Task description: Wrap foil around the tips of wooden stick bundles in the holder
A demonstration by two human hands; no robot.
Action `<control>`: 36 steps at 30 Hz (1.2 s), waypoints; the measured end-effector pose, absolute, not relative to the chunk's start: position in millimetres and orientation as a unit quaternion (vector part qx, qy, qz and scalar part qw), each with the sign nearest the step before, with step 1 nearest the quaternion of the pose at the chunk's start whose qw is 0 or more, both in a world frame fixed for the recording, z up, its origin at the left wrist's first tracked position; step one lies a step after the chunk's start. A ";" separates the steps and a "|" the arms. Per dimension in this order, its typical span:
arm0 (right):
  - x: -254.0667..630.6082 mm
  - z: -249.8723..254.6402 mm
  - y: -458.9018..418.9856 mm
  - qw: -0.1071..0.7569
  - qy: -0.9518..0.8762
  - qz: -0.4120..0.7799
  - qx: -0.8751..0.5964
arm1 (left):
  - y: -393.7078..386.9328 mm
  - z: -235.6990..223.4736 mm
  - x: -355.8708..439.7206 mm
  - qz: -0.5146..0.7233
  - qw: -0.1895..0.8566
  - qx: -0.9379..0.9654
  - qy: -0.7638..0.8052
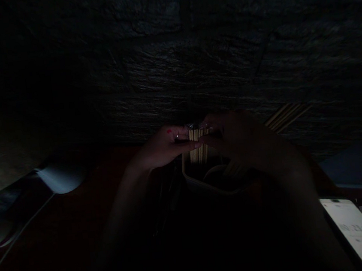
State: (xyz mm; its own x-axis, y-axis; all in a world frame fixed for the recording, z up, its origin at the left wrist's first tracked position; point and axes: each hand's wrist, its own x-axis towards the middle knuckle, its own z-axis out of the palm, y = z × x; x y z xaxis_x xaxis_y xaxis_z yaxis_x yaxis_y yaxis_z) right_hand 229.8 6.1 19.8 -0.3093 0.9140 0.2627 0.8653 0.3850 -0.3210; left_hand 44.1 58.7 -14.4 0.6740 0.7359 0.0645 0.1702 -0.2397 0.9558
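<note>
Both my hands meet around a bundle of pale wooden chopsticks, which stands upright at the far side of a box-like container. My left hand grips the bundle from the left, its thumb pressed across the front. From the right, my right hand closes on the same bundle with its thumb near the left one. Something shiny, perhaps clear wrap, shows at the top of the chopsticks. More sticks slant out to the right behind my right hand. Deep shadow hides much of the container's inside.
A rough stone-like wall rises just behind the container. On the right lies a phone with a lit screen. A pale rounded object and a thin cord are at the left on the dark reddish table.
</note>
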 end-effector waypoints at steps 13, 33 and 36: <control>228.5 23.8 10.4 0.222 -0.776 0.085 -0.584 | 61.3 -18.0 43.0 0.268 0.541 0.738 0.301; 228.7 18.7 6.6 0.207 -0.797 0.039 -0.566 | 59.6 -17.2 45.6 0.264 0.548 0.727 0.319; 229.4 18.1 12.8 0.192 -0.795 0.050 -0.572 | 60.6 -17.8 44.9 0.258 0.554 0.728 0.310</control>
State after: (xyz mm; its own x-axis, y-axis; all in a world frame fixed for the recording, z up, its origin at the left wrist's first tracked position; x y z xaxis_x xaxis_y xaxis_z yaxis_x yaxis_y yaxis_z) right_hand 229.4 12.8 18.1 -0.2705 0.9300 0.2490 0.8915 0.3396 -0.2998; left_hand 44.9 60.6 -17.8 0.6738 0.7382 0.0325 0.1653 -0.1935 0.9671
